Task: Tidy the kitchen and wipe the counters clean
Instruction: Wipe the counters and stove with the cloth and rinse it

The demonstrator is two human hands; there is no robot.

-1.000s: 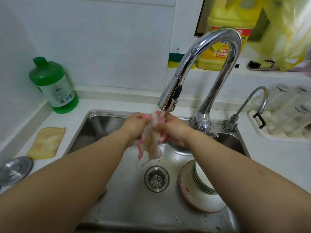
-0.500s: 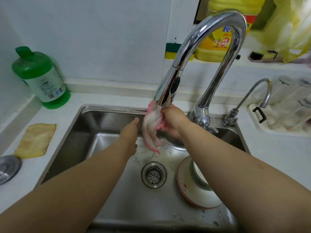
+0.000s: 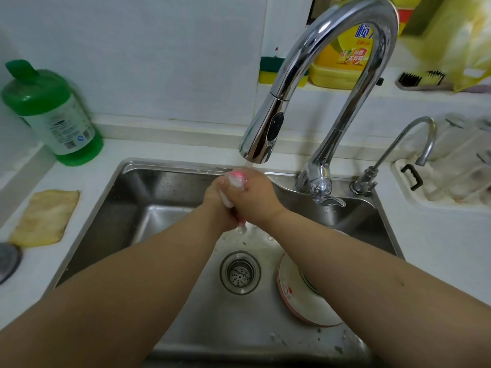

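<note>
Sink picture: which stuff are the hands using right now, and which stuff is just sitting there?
In use:
- pink and white cloth, squeezed between left hand and right hand
- tall chrome tap, running onto it

Just sitting:
- green detergent bottle
- yellow rag on the counter
- white plates in the steel sink

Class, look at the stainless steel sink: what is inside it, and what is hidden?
Inside the stainless steel sink: a round metal drain strainer and red-rimmed white plate holding a bowl, mostly covered by the right forearm. Above, both hands grip a pink-and-white cloth, largely hidden.
</note>
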